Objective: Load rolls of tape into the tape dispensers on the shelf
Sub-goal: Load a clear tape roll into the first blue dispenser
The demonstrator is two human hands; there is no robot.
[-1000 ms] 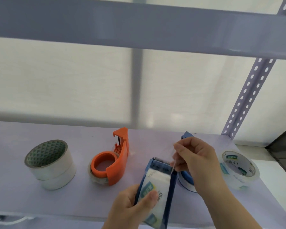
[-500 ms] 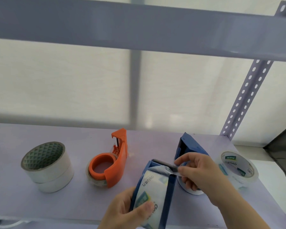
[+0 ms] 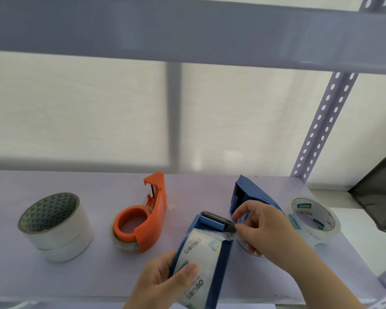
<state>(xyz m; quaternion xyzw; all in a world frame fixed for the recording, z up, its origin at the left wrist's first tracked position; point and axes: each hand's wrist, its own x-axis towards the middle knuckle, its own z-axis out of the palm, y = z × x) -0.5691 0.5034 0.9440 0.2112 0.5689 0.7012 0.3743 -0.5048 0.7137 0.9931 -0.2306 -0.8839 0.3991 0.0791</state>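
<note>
My left hand grips a blue tape dispenser with a clear printed tape roll loaded in it, thumb pressed on the roll. My right hand pinches the loose tape end at the right of the toothed blade. Behind my right hand stands a second blue dispenser, partly hidden. An orange dispenser holding a roll sits at the shelf's middle. A clear printed roll lies at the right.
Two stacked white tape rolls stand at the left on the lilac shelf. A shelf beam crosses overhead and a perforated upright rises at the right. A dark object sits beyond the right edge.
My right hand has come down from above the dispenser, drawing the tape end over the roller to the blade's right side. The left hand has kept hold of the dispenser.
</note>
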